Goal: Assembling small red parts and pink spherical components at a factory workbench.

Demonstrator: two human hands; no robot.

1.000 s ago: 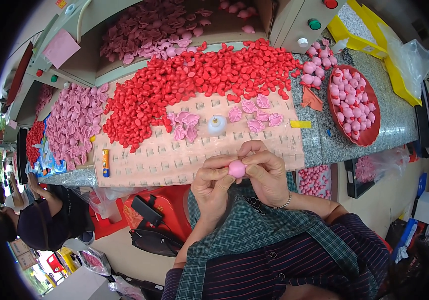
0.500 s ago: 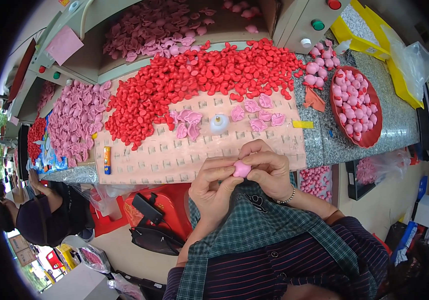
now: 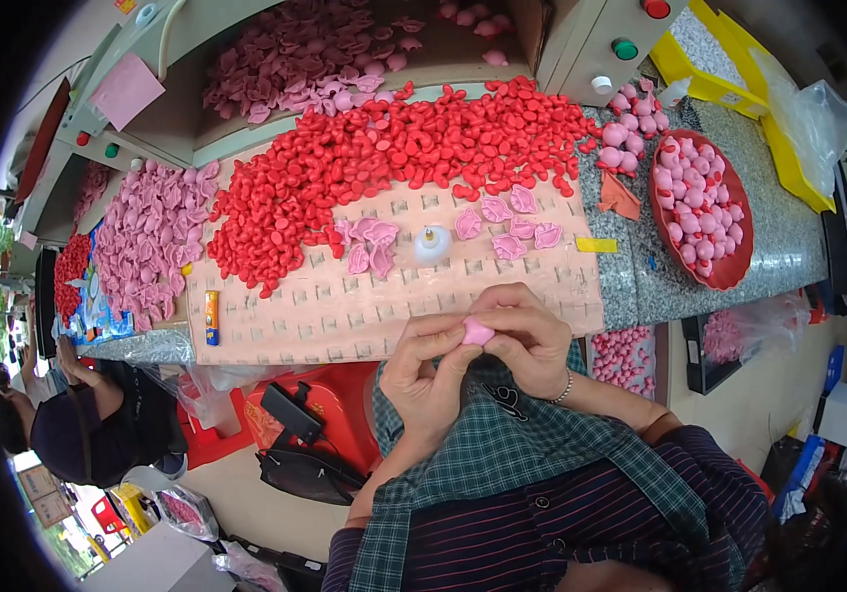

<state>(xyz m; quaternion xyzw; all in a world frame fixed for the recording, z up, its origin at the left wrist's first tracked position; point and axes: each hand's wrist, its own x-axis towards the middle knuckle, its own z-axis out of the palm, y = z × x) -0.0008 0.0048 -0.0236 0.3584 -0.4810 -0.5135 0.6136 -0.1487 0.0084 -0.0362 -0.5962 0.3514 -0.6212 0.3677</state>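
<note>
Between my left hand (image 3: 425,380) and my right hand (image 3: 532,340) is a small pink rubbery piece (image 3: 478,332). The fingertips and thumbs of both hands pinch it from either side, just in front of the table's near edge. Beyond my hands, several pink cup-shaped pieces (image 3: 509,246) lie on the peach mat (image 3: 325,311), with more of them (image 3: 371,244) to the left. A white rounded bottle with a narrow tip (image 3: 432,245) stands between the two groups. Small red rounded pieces (image 3: 374,158) are heaped along the mat's far side.
On the right sits a red bowl (image 3: 747,259) of pink balls with red parts. A pink heap (image 3: 152,232) lies at left, near a glue-stick-like tube (image 3: 211,318). Yellow bins (image 3: 783,148) stand far right. At far left is another person (image 3: 83,424).
The pink piece looks more squeezed between my fingertips, with less of it showing. My right hand's fingers have shifted slightly toward me. The things on the table stay put.
</note>
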